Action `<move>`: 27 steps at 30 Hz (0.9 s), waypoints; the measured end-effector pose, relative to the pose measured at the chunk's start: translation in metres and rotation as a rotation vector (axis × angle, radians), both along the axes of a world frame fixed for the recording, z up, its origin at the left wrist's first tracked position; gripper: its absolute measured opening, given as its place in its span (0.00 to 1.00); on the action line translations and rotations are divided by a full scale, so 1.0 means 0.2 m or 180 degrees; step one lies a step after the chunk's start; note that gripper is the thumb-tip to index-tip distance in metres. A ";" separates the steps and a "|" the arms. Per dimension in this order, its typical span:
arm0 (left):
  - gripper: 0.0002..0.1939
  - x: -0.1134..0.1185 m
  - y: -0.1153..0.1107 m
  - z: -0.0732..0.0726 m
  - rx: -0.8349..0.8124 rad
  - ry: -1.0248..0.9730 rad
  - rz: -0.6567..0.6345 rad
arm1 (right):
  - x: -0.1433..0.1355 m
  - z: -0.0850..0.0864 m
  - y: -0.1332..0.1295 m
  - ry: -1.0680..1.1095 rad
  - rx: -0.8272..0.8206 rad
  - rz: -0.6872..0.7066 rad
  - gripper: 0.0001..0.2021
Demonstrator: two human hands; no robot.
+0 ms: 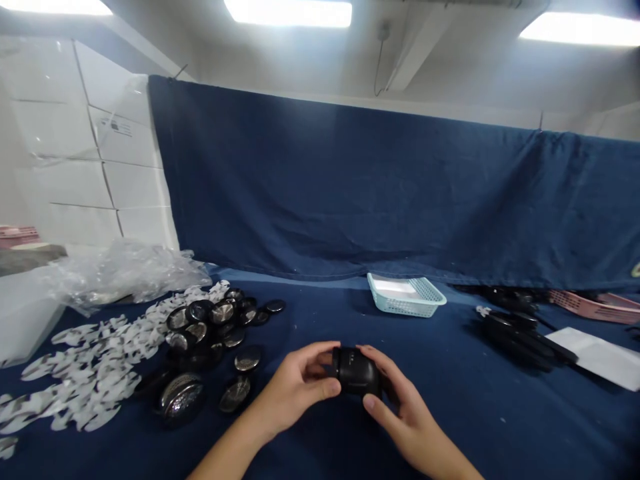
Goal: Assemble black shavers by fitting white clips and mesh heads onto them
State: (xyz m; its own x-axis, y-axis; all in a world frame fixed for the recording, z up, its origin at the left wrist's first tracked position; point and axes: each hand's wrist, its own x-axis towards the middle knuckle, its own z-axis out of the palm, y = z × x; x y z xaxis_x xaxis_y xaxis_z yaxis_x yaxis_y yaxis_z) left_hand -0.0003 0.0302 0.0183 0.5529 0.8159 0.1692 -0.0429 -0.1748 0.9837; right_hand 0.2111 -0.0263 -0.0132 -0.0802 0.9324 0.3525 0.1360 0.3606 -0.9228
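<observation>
Between my two hands is a rounded black plastic part (357,372) with small pale markings on top, held just over the blue cloth. My left hand (305,379) pinches its left end, where a narrower rim or disc shows, with thumb in front and fingers behind. Around the right end curl the thumb and fingers of my right hand (397,407). Left of my left hand lie shiny black round caps (247,359), some loose and several heaped in a pile (210,320). A larger domed one (181,397) sits nearer me. The underside of the held part is hidden.
Many white curved pieces (107,360) spread over the left side, with clear plastic bags (125,270) behind. A light-blue basket (407,307) stands at the back. To the right are black handled parts (520,337), a white sheet (597,353) and a pink basket (595,307). A blue curtain (350,193) hangs behind.
</observation>
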 end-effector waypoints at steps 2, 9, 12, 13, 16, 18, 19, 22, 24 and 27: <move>0.30 0.00 -0.02 0.01 0.0399 0.0212 0.0185 | -0.03 0.03 -0.01 0.0336 -0.0264 -0.0072 0.24; 0.21 0.01 -0.13 0.05 0.2451 0.1226 0.0371 | -0.11 0.10 -0.02 0.2250 -0.2561 0.0479 0.24; 0.18 0.02 -0.14 0.03 0.2425 0.1232 0.0270 | -0.11 0.11 -0.02 0.2426 -0.2571 0.0345 0.20; 0.22 0.02 -0.13 0.02 0.2318 0.1223 0.0403 | -0.11 0.11 -0.02 0.2386 -0.2398 0.0271 0.19; 0.30 0.03 -0.10 -0.01 0.1678 0.1349 0.1212 | -0.12 0.13 -0.03 0.2088 -0.1835 -0.0001 0.23; 0.26 0.03 -0.07 -0.02 0.1131 0.1565 0.1304 | -0.13 0.13 -0.03 0.1912 -0.1737 -0.0121 0.25; 0.24 0.03 -0.06 -0.02 0.0916 0.1612 0.1115 | -0.13 0.13 -0.02 0.1863 -0.1739 -0.0162 0.25; 0.30 0.01 -0.05 0.01 0.0697 0.1319 0.0469 | -0.12 0.11 -0.01 0.1778 -0.1735 -0.0222 0.25; 0.43 0.00 -0.04 0.02 0.0514 0.1038 0.0433 | -0.12 0.10 0.00 0.1705 -0.1702 -0.0207 0.27; 0.34 0.01 -0.03 0.02 -0.0100 0.1071 0.0589 | -0.12 0.07 0.01 0.1618 -0.1584 -0.0146 0.29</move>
